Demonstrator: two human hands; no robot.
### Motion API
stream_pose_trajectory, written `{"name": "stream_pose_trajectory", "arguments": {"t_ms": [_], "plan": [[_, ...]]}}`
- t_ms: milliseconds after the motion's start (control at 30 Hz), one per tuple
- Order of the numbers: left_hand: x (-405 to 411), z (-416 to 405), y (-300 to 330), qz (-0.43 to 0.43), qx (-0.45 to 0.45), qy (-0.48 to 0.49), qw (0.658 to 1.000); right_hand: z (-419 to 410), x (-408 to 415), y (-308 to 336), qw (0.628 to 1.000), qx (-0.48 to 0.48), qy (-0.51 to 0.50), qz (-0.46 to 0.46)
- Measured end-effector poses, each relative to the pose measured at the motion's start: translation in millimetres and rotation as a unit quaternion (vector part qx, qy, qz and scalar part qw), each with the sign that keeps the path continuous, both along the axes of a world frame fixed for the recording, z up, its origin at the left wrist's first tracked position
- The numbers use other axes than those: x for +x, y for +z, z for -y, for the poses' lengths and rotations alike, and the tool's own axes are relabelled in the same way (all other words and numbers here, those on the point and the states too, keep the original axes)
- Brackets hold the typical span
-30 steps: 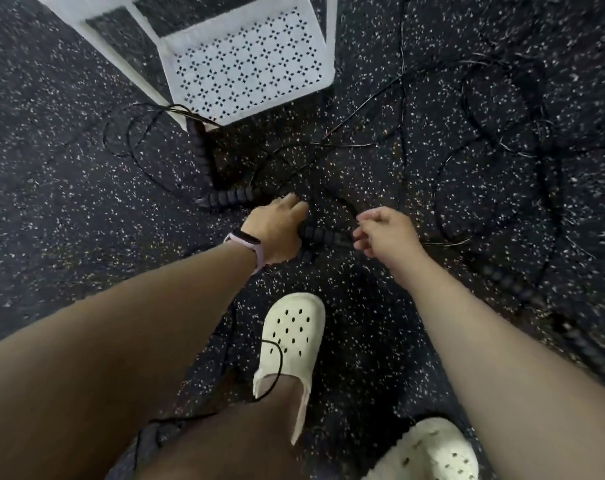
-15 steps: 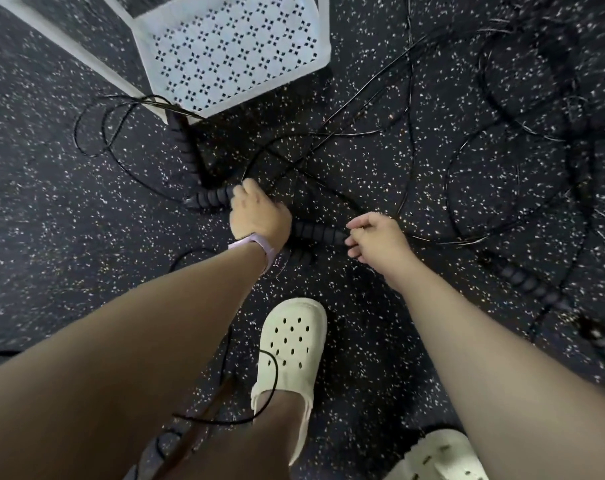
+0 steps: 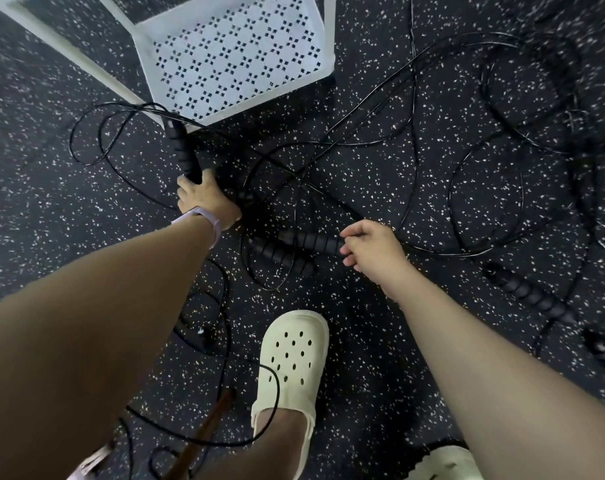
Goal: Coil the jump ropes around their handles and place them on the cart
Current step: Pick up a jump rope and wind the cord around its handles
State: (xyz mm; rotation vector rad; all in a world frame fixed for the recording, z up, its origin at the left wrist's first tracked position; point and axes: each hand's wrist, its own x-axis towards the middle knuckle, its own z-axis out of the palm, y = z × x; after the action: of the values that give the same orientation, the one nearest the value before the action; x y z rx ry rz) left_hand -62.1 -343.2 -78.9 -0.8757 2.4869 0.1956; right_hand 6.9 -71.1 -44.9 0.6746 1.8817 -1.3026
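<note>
Several black jump ropes lie tangled on the speckled floor. My left hand [image 3: 207, 200] is closed on the lower end of a ribbed black handle [image 3: 184, 148], which points up toward the corner of the white cart [image 3: 323, 46]. My right hand [image 3: 375, 249] pinches the right end of a second ribbed handle [image 3: 313, 240] lying flat on the floor. A third handle [image 3: 282, 259] lies crossed against that one. A fourth handle [image 3: 533, 294] lies apart at the right. Thin black cords [image 3: 411, 98] loop across the floor between them.
The cart's perforated white shelf [image 3: 231, 60] sits low at the top of the view. My cream clog [image 3: 292, 362] stands below the hands with a cord looped over it. The other clog [image 3: 446, 464] shows at the bottom right. More cord lies by my left leg.
My left hand left the handles in the middle, moved left and up, and closed on the handle beside the cart. My right hand stayed at the end of its handle.
</note>
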Motion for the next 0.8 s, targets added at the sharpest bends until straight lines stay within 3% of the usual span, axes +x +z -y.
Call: {"name": "stream_pose_trajectory", "arguments": {"t_ms": [233,333,567,800], "plan": [[7.9,11.0,25.9,-0.081,0.083,-0.038,0.993,1.9,-4.6,4.3,1.0,0.011,-0.002,-0.001],[23.0,4.8,42.9,-0.155,0.089,-0.057,0.982,10.5,-9.5,17.8,1.0,0.0,0.004,-0.014],[43.6,-9.4,89.3,-0.231,0.081,-0.118,0.962,24.4,-16.9,62.3,0.998,-0.028,0.014,-0.059],[48.4,-33.2,158.2,-0.27,0.148,-0.291,0.906,12.9,-12.8,123.2,0.995,-0.04,0.023,-0.09]]}}
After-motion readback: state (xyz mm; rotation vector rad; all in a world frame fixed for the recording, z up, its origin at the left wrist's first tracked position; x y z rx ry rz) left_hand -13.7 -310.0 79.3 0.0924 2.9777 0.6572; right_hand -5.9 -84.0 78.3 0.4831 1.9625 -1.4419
